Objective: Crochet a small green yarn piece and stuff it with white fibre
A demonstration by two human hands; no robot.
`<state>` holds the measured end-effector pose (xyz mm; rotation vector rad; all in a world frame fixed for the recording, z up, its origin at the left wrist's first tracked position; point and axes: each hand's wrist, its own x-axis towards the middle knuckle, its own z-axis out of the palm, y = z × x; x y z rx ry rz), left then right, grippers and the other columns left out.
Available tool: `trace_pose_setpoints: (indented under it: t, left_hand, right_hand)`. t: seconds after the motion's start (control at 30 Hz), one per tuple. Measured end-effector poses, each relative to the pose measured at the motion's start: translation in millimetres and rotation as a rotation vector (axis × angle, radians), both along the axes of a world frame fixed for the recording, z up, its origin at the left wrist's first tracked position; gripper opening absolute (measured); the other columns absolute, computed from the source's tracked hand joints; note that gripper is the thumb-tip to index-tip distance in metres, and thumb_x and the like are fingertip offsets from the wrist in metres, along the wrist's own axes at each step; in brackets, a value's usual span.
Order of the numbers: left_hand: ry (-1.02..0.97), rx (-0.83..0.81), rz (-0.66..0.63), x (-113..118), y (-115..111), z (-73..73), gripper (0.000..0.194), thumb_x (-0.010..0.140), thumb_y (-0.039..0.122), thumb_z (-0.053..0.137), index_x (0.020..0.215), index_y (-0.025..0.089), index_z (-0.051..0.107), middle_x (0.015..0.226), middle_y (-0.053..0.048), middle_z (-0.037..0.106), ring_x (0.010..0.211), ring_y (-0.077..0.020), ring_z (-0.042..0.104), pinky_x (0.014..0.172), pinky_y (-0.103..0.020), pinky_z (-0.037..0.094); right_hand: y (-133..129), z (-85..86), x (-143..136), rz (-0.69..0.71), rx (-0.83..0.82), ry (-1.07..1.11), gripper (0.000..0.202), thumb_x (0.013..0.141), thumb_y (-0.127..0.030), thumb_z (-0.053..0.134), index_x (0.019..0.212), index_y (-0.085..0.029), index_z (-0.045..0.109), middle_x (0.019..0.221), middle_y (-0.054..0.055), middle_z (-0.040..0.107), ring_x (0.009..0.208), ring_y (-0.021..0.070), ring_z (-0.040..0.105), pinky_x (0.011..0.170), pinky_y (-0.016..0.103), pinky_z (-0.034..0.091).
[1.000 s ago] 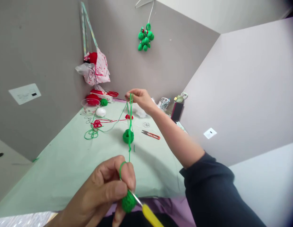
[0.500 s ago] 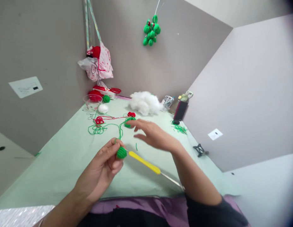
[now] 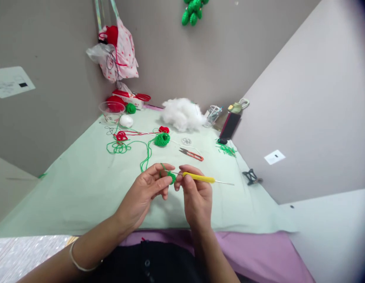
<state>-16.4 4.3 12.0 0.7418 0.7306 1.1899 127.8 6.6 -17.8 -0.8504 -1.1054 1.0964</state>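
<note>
Between the fingers of my left hand [image 3: 145, 192] is a small green crochet piece [image 3: 171, 178], mostly covered by the fingertips. Green yarn [image 3: 145, 161] loops over the left index finger and trails back over the table. My right hand [image 3: 197, 194] is closed around the yellow handle of a crochet hook [image 3: 201, 178]. The hook's thin metal tip points left and meets the green piece. Its other metal end sticks out to the right. Beyond the hands lie a ball of green yarn [image 3: 162, 139] and orange-handled thread snips [image 3: 191, 154].
White stuffing [image 3: 182, 114] is heaped at the back. Left of it are a clear bowl [image 3: 112, 114], a white ball [image 3: 126, 121] and tangled red yarn [image 3: 121, 136]. A phone [image 3: 230, 125], green yarn scraps [image 3: 226, 149] and a black stand [image 3: 251, 177] line the right side.
My right hand has come back from the green yarn ball and closed on the crochet hook. My left hand has shifted right with the green piece. The snips are uncovered, and the view tilts lower.
</note>
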Motion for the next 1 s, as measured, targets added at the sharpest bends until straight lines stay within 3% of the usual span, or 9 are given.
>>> trace_pose_setpoints:
  t: [0.1, 0.27, 0.43, 0.63, 0.8, 1.0]
  left_hand:
    - [0.036, 0.004, -0.023, 0.9, -0.6, -2.1, 0.036, 0.081, 0.027, 0.083, 0.115, 0.021, 0.075, 0.080, 0.002, 0.059, 0.061, -0.0070, 0.052, 0.059, -0.021, 0.046]
    - [0.072, 0.028, -0.085, 3.3, -1.9, -7.0, 0.051, 0.079, 0.027, 0.084, 0.128, 0.025, 0.071, 0.090, -0.001, 0.066, 0.063, -0.0081, 0.053, 0.057, -0.021, 0.046]
    - [0.083, 0.059, -0.078, 2.7, -0.9, -7.9, 0.042, 0.082, 0.030, 0.081, 0.122, 0.021, 0.074, 0.091, -0.004, 0.069, 0.064, -0.0096, 0.052, 0.054, -0.020, 0.044]
    - [0.121, 0.057, -0.034, 1.2, -1.2, -7.7, 0.035, 0.081, 0.029, 0.083, 0.115, 0.022, 0.077, 0.092, -0.002, 0.062, 0.064, -0.0078, 0.049, 0.053, -0.018, 0.044]
    - [0.174, 0.084, -0.012, -0.3, -2.5, -8.8, 0.034, 0.081, 0.028, 0.082, 0.114, 0.023, 0.078, 0.090, -0.002, 0.062, 0.068, -0.0098, 0.051, 0.054, -0.018, 0.046]
    - [0.414, 0.191, 0.049, -3.1, -3.4, -4.0, 0.030, 0.083, 0.026, 0.080, 0.112, 0.024, 0.079, 0.087, -0.001, 0.065, 0.065, -0.0099, 0.053, 0.062, -0.022, 0.047]
  right_hand:
    - [-0.5, 3.0, 7.1, -0.032, 0.086, -0.096, 0.016, 0.097, -0.033, 0.064, 0.104, -0.025, 0.077, 0.087, 0.002, 0.066, 0.070, 0.0131, 0.059, 0.069, 0.031, 0.052]
    - [-0.9, 4.0, 11.9, -0.054, 0.239, -0.232, 0.015, 0.096, -0.028, 0.065, 0.100, -0.029, 0.080, 0.097, 0.005, 0.071, 0.095, 0.0198, 0.065, 0.080, 0.035, 0.053]
    - [-0.1, -0.5, 13.6, -0.063, 0.133, -0.090, 0.015, 0.096, -0.032, 0.065, 0.099, -0.027, 0.079, 0.090, 0.004, 0.070, 0.078, 0.0168, 0.062, 0.070, 0.032, 0.052]
    - [-1.1, 6.3, 14.1, -0.010, 0.064, 0.072, 0.018, 0.098, -0.035, 0.062, 0.093, -0.023, 0.075, 0.087, 0.004, 0.073, 0.072, 0.0148, 0.064, 0.067, 0.031, 0.052]
    - [-2.8, 7.1, 15.7, 0.004, 0.058, 0.018, 0.023, 0.101, -0.038, 0.057, 0.092, -0.022, 0.070, 0.086, 0.004, 0.073, 0.068, 0.0147, 0.063, 0.066, 0.032, 0.053]
    - [-11.0, 11.0, 19.1, -0.041, 0.182, -0.218, 0.022, 0.104, -0.031, 0.051, 0.098, -0.024, 0.071, 0.092, 0.004, 0.073, 0.071, 0.0150, 0.064, 0.068, 0.033, 0.053]
